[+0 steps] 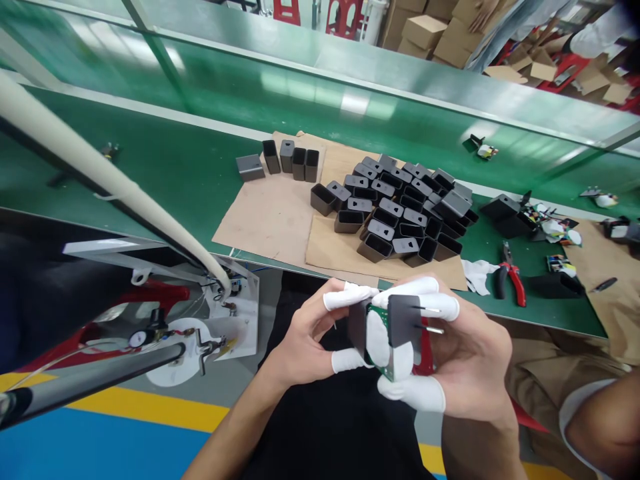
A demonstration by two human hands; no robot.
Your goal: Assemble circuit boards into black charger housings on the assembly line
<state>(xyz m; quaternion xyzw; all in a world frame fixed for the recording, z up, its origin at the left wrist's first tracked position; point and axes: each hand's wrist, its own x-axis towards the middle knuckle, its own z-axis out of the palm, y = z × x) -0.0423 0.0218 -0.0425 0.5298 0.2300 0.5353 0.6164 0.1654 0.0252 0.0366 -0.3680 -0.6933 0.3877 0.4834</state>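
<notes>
My left hand (311,340), in white finger cots, grips a dark plastic casing (357,325) by its edges between thumb and fingers. My right hand (473,353), also in white finger cots, holds a black plug face (403,321) with two metal prongs sticking out to the right. Between the two parts shows a green circuit board (386,371) with white pads on it. The board seems to sit partly at the casing's mouth; how far in it reaches is hidden. Both hands are above my lap, just in front of the bench edge.
Many black casings (385,217) stand crowded on brown cardboard (265,220) on the green bench (190,153). Red-handled pliers (515,280) lie to the right, near loose boards (553,230). A pale pole (110,173) crosses at left. A co-worker's arm (605,427) is at lower right.
</notes>
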